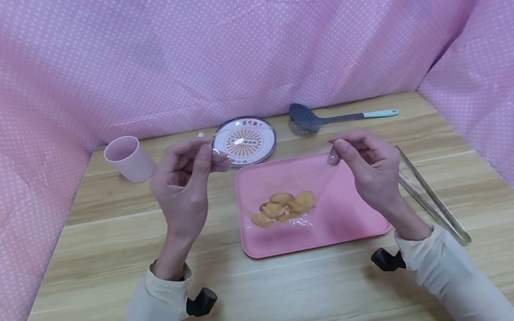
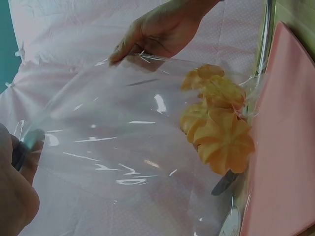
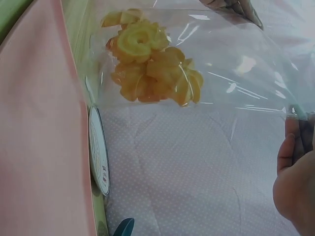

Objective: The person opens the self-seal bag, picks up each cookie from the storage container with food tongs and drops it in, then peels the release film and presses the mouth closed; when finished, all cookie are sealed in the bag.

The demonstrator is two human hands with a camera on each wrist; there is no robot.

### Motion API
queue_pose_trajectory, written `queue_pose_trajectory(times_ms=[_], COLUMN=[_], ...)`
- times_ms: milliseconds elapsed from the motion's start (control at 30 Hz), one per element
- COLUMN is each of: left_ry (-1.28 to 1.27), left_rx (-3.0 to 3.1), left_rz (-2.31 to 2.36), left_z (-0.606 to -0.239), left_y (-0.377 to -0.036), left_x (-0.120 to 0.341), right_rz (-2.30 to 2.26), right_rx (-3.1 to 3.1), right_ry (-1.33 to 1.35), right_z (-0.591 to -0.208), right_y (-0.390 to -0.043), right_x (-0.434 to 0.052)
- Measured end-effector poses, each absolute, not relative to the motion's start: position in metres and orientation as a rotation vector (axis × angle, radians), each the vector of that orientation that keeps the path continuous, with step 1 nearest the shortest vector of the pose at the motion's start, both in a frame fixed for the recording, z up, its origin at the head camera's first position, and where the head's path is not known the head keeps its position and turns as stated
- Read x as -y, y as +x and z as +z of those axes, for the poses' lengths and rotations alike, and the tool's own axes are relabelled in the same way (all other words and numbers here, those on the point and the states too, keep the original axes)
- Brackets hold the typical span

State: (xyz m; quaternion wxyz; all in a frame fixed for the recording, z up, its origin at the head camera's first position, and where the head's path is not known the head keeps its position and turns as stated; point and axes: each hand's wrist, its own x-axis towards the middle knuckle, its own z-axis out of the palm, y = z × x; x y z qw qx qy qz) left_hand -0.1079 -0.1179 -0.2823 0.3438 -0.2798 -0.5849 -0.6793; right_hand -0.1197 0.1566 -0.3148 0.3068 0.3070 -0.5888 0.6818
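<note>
Between my two hands hangs a clear plastic bag (image 2: 113, 128) holding several golden flower-shaped cookies (image 1: 284, 208), gathered at its bottom. My left hand (image 1: 179, 188) pinches one upper corner of the bag between thumb and fingers. The opposite upper corner is pinched the same way by my right hand (image 1: 374, 167). The film stretches wide between them, with bright glare on it in both wrist views. In the head view the cookies overlap the pink tray (image 1: 352, 226); both wrist views show them bunched at the bag's lower end, close over the tray.
A pink cup (image 1: 130, 159) stands at the back left, beside a patterned plate (image 1: 245, 140). Behind the tray lies a slotted spoon (image 1: 304, 117) with a turquoise handle end. Metal tongs (image 1: 435, 197) lie right of the tray. Dotted pink cloth (image 1: 247, 38) encloses the table.
</note>
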Motion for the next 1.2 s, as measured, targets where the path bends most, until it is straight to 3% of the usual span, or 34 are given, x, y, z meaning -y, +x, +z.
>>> queue_pose_trajectory(times_ms=[600,1200], left_ry=[-0.782,-0.783], left_rx=[1.457,1.308], left_rz=[-1.939,-2.224], left_z=[-0.277,-0.269], left_y=[-0.106,-0.106], left_x=[0.121,0.121], right_rz=[2.112,2.127], right_rx=[1.205,1.12], right_ry=[0.934,1.115], right_z=[-0.311,-0.307], right_y=[-0.121,-0.121], right_x=[-0.153,-0.154])
